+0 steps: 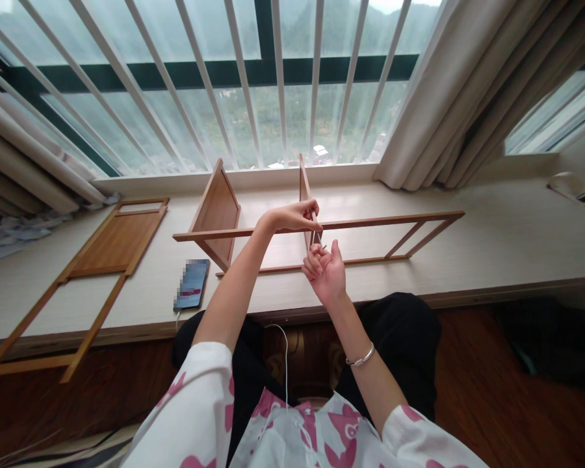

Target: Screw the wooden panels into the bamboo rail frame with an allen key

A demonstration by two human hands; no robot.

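Observation:
A wooden shelf frame (390, 221) lies on its side on the pale window ledge, with a square end panel (218, 208) and a middle panel (303, 182) standing up from it. My left hand (295, 216) reaches across the upper rail, its fingers closed at the joint between that rail and the middle panel. Just below, my right hand (325, 270) is palm up with curled fingers. A thin metal rod (324, 246), perhaps a hex key, shows at these fingertips; its full shape is hidden.
Another wooden frame with a panel (119, 244) lies at the left, its legs jutting past the ledge (497, 247). A phone (192, 285) with a white cable lies near the front edge. Curtains (433, 97) and a barred window stand behind. Papers (24, 231) lie far left.

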